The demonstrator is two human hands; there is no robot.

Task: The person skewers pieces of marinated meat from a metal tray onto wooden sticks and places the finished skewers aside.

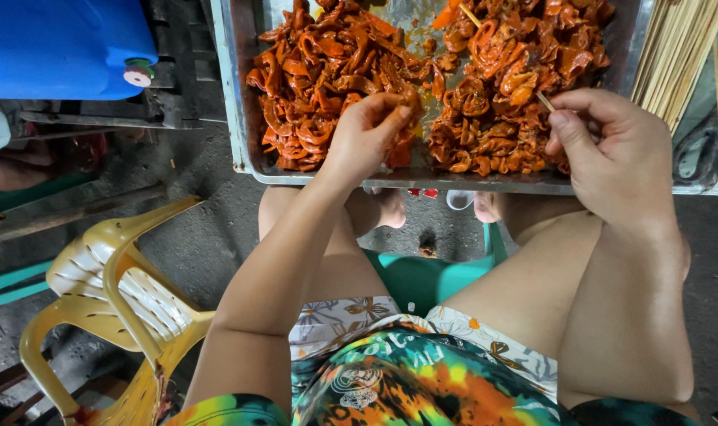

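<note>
Orange-red meat pieces [327,71], grey metal tray [237,102], yellow plastic chair [122,300], blue container [59,47]

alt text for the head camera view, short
Seen from above, a seated person's left hand pinches orange marinated meat pieces in a metal tray, while the right hand holds a bamboo skewer. A yellow plastic chair stands nearby.
</note>
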